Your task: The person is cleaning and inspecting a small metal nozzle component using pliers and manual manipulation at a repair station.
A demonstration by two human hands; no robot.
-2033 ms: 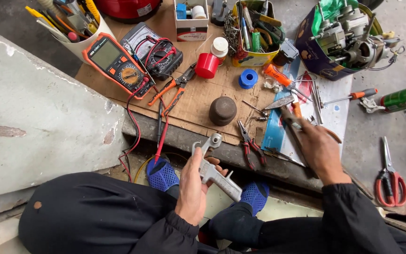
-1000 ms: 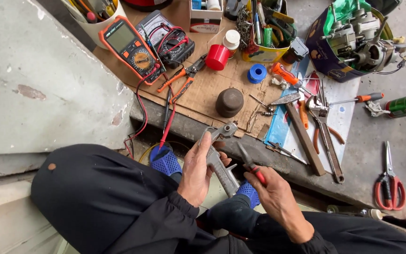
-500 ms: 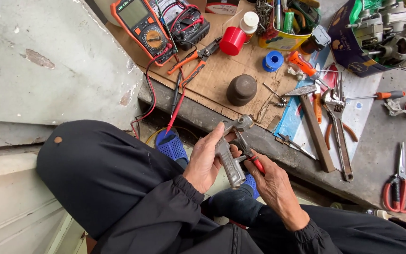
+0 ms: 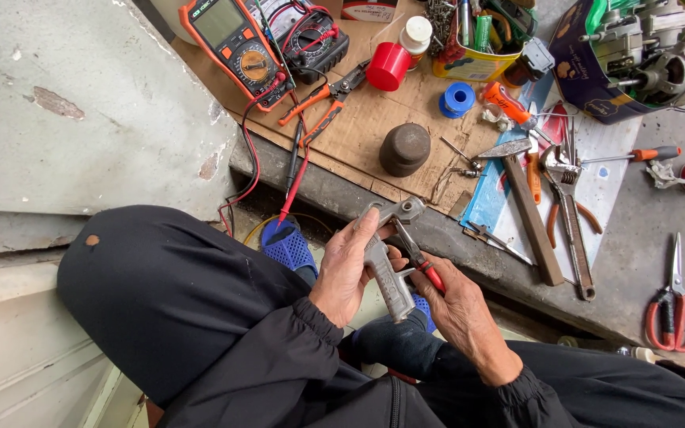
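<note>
My left hand (image 4: 348, 265) grips a grey metal spray-gun-shaped part (image 4: 384, 255) above my knees, its head pointing up toward the step edge. My right hand (image 4: 455, 297) holds red-handled pliers (image 4: 419, 257) with the jaws set against the side of the metal part. Both hands are close together, touching the part from either side. My black sleeves and trousers fill the lower frame.
On the cardboard (image 4: 358, 119) lie an orange multimeter (image 4: 235, 43), orange-handled pliers (image 4: 323, 99), a red cup (image 4: 388, 66), a blue tape roll (image 4: 458, 98) and a dark round weight (image 4: 404, 148). A hammer (image 4: 529, 206), a wrench (image 4: 568, 214) and red scissors (image 4: 673, 305) lie to the right.
My right hand left the tools on the right, picked up the red-handled pliers and brought them to the metal part. The view has shifted down and left.
</note>
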